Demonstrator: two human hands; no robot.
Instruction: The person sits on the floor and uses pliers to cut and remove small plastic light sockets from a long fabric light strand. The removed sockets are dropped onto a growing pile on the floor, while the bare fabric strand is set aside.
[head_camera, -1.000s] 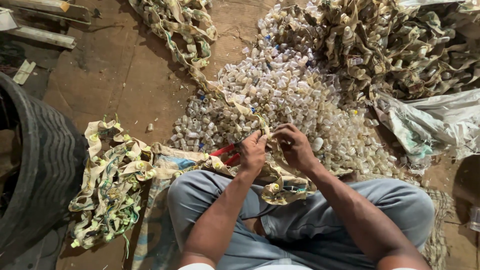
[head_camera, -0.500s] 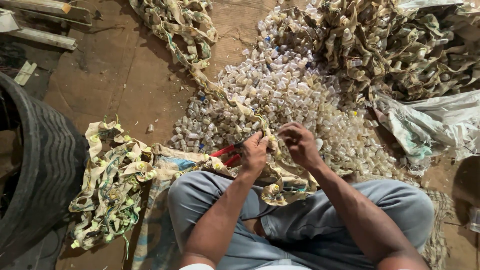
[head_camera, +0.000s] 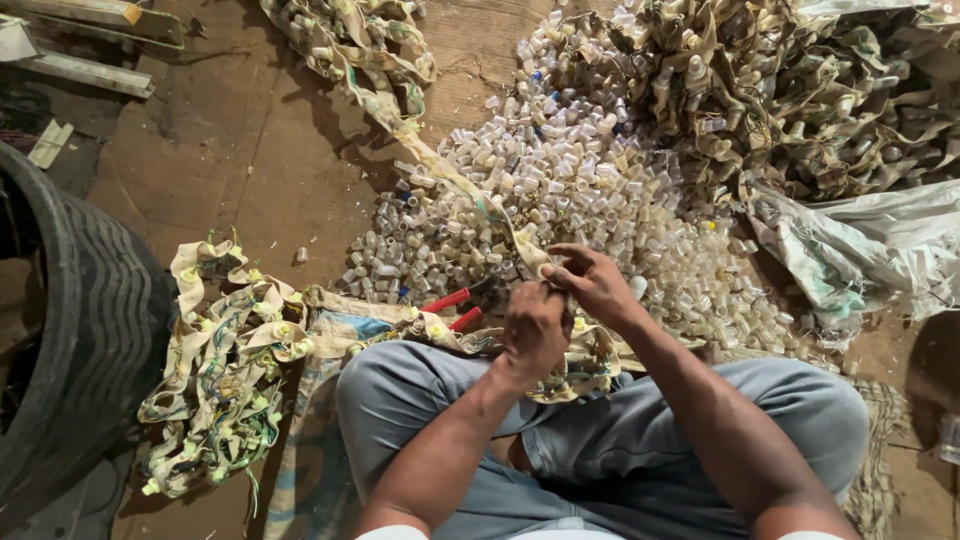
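Note:
A long dirty cream strip studded with small plastic caps runs from the top of the floor down to my lap. My left hand is closed on the strip just above my knees. Touching it, my right hand pinches the strip or a cap on it with thumb and fingers. Just left of my left hand lie red-handled pliers; neither hand holds them. A big heap of loose translucent caps spreads out beyond my hands.
A bundle of stripped cream strip lies at the left beside a black tyre. A tangled mass of capped strip fills the top right, above a crumpled plastic sack. Metal bars lie top left. My legs are in grey trousers.
My right hand has shifted slightly up and to the right along the strip, its fingers spreading a little. My left hand has sunk a little towards my lap. The pliers have not moved.

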